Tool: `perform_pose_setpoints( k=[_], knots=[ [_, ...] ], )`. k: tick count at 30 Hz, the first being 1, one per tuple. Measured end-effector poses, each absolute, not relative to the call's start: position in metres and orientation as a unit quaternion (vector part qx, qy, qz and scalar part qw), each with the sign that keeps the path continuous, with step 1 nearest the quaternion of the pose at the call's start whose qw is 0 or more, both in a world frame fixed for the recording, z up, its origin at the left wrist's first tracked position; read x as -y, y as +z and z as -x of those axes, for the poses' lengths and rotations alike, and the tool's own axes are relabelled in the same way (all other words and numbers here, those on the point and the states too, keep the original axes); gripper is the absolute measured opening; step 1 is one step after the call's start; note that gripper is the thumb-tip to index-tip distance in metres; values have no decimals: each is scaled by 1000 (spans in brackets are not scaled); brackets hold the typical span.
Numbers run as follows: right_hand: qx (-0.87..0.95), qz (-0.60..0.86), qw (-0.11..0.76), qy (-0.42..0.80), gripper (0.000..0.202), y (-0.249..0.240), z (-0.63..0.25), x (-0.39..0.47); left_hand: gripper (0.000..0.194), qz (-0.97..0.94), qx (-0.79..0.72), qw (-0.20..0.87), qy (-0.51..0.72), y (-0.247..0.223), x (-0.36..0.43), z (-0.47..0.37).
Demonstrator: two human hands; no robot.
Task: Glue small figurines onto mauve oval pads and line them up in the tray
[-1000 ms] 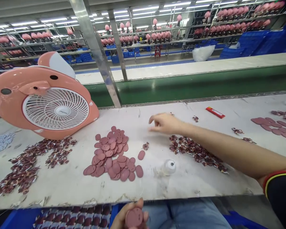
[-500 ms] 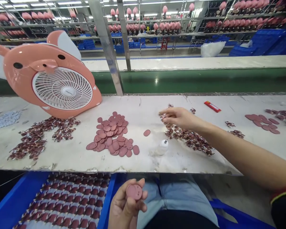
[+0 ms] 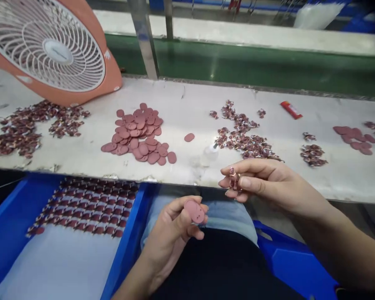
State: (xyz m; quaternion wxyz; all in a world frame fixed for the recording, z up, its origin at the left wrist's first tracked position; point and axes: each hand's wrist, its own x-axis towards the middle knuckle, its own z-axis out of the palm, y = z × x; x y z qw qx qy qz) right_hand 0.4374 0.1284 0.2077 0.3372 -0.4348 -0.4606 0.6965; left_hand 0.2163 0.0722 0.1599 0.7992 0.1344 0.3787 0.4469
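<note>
Below worn white bench point(image 3: 81, 160), left hand point(image 3: 171, 233) pinches pink oval point(image 3: 194, 211); right hand point(image 3: 265, 183) pinches sm. sticker point(image 3: 233, 178).

On the bench point(image 3: 81, 160) in front of you, the pile of oval discs point(image 3: 139, 135) lies left of the heap of small stickers point(image 3: 243, 137). The fan point(image 3: 50, 50) stands behind, far left. Below the bench edge, the tray point(image 3: 6, 233) sits left of your lap.

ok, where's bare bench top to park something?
Bare white bench between the pink oval disc pile and the dark small-parts heap; another strip between that heap and the red lighter. Crowded at the left scatter beneath the pink fan.
</note>
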Motion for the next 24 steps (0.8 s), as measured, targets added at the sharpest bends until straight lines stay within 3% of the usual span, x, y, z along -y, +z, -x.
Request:
perform_pose_setpoints(
  k=[3,9,24],
  knots=[
    [506,401,322,692,11,208,-425,-121,29,-138,-362,812,438,159,-68,-215],
    [704,370,299,527,12,210,-410,-116,31,-158,-332,822,435,160,-61,-212],
    [806,336,238,426,12,217,-407,-120,28,-145,-335,835,412,156,-59,-210]
  ],
)
